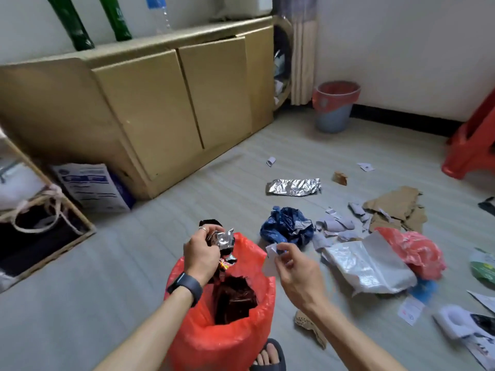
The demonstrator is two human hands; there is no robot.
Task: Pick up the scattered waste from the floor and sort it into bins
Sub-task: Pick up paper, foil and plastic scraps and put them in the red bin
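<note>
Red-lined bin sits closest, dark packets inside. Left hand clutches crumpled foil wrappers over its mouth; right hand pinches a paper scrap just beside the rim (probably meant for the blue bin). Releasing both together would likely mis-sort the paper.

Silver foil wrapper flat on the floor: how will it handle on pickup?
The silver foil wrapper looks thin and creased, so probably floppy and very light. It lies almost flat on the floor, so an edge may be hard to catch; pinch a raised crinkle. Its glossy surface may slip.
</note>
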